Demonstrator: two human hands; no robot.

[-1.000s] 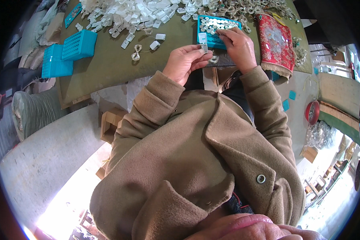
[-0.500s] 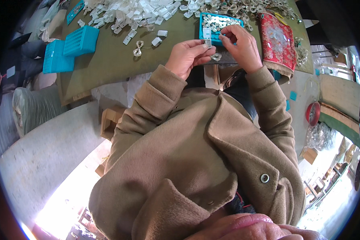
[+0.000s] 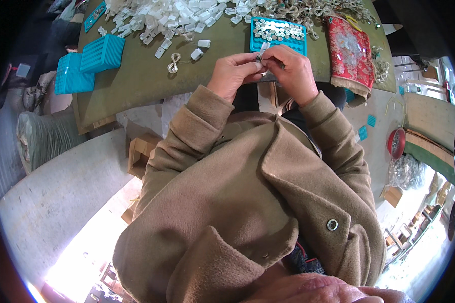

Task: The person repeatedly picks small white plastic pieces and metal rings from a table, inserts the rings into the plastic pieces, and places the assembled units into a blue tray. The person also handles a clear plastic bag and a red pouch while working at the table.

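Observation:
In front of my body, near the table's front edge, my left hand pinches a small white plastic case whose flap stands up. My right hand is closed, its fingertips meeting the case from the right; what lies between them is too small and covered to make out. Just beyond my hands is a blue tray with rows of dimples. Several round silver button cells fill its far rows, while its nearer dimples are bare.
A heap of white cases and a tangle of coiled wires cover the table's far side. One coiled wire lies left of my hands. Stacked blue trays stand at the left edge, a red patterned cloth at the right.
My right hand has moved from the tray's near edge down and left to the case. The wire coil that hung below my left fingers is now out of sight.

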